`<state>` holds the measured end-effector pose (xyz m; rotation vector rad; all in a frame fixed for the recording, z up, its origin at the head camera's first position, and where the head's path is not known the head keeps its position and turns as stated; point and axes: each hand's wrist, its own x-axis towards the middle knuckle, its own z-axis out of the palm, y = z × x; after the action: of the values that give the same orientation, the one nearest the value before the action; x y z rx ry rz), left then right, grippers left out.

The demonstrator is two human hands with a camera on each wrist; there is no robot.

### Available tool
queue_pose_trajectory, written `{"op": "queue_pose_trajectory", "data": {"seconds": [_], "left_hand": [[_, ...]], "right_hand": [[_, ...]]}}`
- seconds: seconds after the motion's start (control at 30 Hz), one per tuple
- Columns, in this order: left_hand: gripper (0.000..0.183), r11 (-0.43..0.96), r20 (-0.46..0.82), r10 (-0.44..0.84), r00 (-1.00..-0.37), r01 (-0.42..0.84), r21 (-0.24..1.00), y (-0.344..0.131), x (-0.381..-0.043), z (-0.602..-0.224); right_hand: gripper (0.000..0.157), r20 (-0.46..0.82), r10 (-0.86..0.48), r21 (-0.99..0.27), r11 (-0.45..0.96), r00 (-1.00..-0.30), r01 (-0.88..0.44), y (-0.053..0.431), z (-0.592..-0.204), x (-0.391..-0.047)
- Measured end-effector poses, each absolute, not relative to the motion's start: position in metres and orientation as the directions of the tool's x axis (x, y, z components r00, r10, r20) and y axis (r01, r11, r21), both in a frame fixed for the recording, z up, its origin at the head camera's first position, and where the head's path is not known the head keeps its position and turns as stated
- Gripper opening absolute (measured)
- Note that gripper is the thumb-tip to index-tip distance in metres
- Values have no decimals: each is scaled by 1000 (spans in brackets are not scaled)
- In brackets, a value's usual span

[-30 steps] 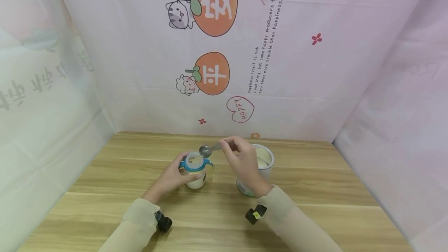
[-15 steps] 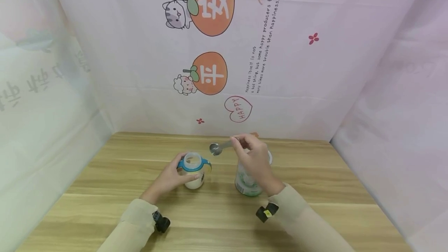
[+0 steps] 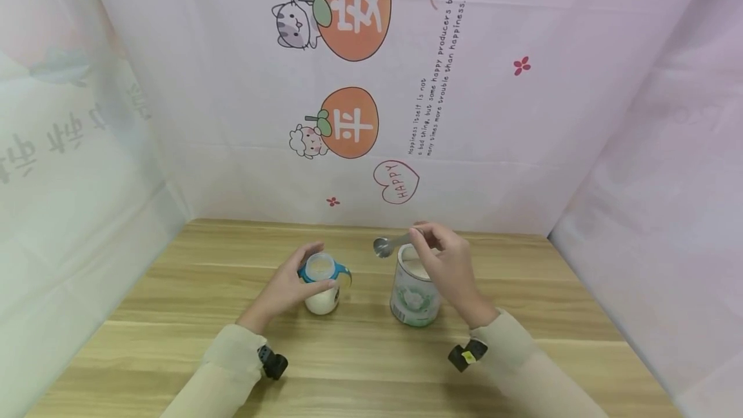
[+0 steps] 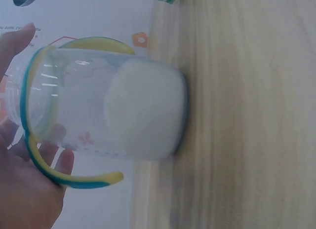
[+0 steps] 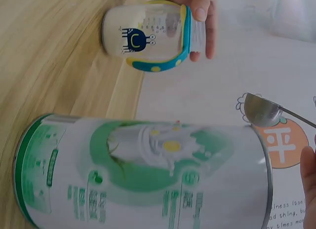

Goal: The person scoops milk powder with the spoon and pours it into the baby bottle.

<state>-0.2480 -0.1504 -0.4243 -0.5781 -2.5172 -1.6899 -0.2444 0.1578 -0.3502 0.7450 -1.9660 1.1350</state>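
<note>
A clear baby bottle [image 3: 321, 302] with blue-and-yellow handles stands upright on the table, whitish contents in its lower part. My left hand [image 3: 293, 284] is spread loosely about its collar. In the left wrist view the thumb stands apart from the bottle, while other fingers lie behind a handle. My right hand [image 3: 449, 263] pinches the handle of a metal measuring spoon [image 3: 383, 248]. The spoon's bowl [image 5: 261, 110] hangs beside and above the rim of a white-and-green milk powder tin [image 3: 415, 298]. Pale powder shows inside the open tin, partly hidden by the right hand.
The wooden table [image 3: 360, 366] ends at a white printed cloth [image 3: 493, 147] behind the bottle and tin. Cloth also hangs along the left and right sides. A strip of bare wood separates the bottle from the tin.
The right hand has carried the spoon rightward from the bottle's mouth to the tin. The left hand's fingers have loosened and lifted somewhat around the bottle, which stays in place.
</note>
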Motion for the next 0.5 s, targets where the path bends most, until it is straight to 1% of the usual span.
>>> {"op": "queue_pose_trajectory", "data": {"seconds": [0.2, 0.5], "left_hand": [[84, 365, 276, 270, -922, 363, 857, -146, -248, -416], [79, 396, 312, 249, -917, 391, 831, -135, -249, -405]], "right_hand": [[9, 792, -91, -493, 488, -603, -720, 174, -352, -244], [9, 811, -82, -460, 522, -579, -719, 197, -355, -243]]}}
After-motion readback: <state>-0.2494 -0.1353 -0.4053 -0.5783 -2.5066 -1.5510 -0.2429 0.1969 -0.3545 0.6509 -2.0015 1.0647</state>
